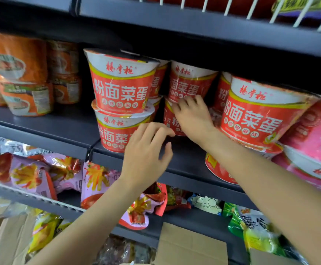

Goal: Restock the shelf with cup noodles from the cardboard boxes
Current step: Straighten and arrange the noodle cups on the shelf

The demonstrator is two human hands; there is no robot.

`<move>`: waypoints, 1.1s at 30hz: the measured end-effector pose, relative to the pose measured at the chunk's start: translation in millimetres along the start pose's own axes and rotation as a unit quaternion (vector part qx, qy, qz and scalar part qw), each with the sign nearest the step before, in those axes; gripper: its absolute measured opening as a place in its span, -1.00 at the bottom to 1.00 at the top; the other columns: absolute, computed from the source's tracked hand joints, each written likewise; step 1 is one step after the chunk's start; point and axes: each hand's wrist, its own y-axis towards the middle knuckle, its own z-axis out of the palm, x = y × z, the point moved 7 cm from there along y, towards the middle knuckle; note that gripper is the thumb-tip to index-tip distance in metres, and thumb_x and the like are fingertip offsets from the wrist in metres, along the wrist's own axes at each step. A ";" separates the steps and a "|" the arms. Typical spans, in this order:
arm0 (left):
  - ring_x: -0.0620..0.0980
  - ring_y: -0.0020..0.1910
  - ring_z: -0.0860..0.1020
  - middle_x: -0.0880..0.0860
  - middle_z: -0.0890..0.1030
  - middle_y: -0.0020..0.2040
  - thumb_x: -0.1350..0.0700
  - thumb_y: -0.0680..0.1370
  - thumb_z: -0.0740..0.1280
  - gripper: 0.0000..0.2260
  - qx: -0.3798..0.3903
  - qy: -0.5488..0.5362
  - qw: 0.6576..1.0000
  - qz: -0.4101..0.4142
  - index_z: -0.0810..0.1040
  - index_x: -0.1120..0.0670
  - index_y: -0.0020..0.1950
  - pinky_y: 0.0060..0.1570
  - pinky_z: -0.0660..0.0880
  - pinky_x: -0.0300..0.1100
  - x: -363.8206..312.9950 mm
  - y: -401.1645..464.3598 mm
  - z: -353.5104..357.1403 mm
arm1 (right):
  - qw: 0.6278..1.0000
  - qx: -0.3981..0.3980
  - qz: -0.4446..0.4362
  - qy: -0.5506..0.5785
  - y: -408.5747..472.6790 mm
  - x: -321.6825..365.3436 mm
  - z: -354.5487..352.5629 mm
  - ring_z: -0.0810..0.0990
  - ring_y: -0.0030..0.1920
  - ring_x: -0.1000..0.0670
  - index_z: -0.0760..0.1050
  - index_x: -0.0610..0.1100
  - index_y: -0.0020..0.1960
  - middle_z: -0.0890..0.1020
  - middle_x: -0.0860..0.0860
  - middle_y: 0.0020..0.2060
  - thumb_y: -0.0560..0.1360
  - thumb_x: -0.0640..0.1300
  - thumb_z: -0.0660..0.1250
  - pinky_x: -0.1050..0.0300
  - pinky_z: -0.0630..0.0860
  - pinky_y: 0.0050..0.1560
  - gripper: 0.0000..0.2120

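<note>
Cardboard boxes (pixel 192 245) sit lowest in view, below both forearms, their flaps open. Above them the right hand (pixel 193 116) reaches deep into the noodle shelf (pixel 184 161), its fingers (pixel 182 104) curled over the rim of the lower middle cup (pixel 172 121), where the upper middle cup (pixel 189 83) sits on it. The left hand (pixel 146 155) hovers just short of that cup, fingers loosely bent and holding nothing, thumb apart from them. Left of those fingers stands a two-high stack of red cups (pixel 121 100); right of the right wrist another big red cup (pixel 259 113) stands forward, with pink cups (pixel 312 140) beyond it.

The step in hand looks like seating or straightening the middle stack rather than fetching. Whether the right fingers grip the cup or only press on it, I cannot tell. Next, the stack likely needs a steady push back and square, the left hand bracing the lower cup so the top one does not tip, then a reach down to the boxes.
</note>
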 end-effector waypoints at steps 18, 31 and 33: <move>0.17 0.45 0.15 0.22 0.09 0.49 0.06 0.47 0.41 -0.25 0.096 -0.082 0.946 -0.299 0.07 0.07 0.53 0.34 0.25 0.00 53.9 56.1 148.7 | 0.951 0.126 0.162 0.230 4.5 -31.7 20.8 0.50 0.19 -0.22 0.46 -0.29 0.25 0.52 -0.21 0.21 0.59 -0.25 0.17 -0.01 0.41 0.14 -0.73; 0.27 0.18 0.47 0.21 0.39 0.30 0.07 0.44 0.41 -0.47 0.113 -0.027 0.954 -0.275 0.29 0.14 0.33 -0.04 0.45 0.06 78.9 63.1 152.5 | 0.917 0.005 0.245 0.314 0.0 -41.4 16.6 0.28 0.32 -0.25 0.19 -0.08 0.47 0.22 -0.20 0.40 0.52 -0.22 0.28 -0.12 0.32 0.30 -0.44; 0.23 0.29 0.37 0.20 0.32 0.37 0.10 0.44 0.41 -0.47 0.118 0.030 0.957 -0.262 0.30 0.12 0.35 0.05 0.44 0.07 72.3 59.0 150.3 | 0.884 -0.025 0.290 0.367 2.1 -48.0 16.6 0.27 0.30 -0.24 0.14 0.00 0.49 0.18 -0.19 0.41 0.53 -0.15 0.27 -0.14 0.34 0.27 -0.42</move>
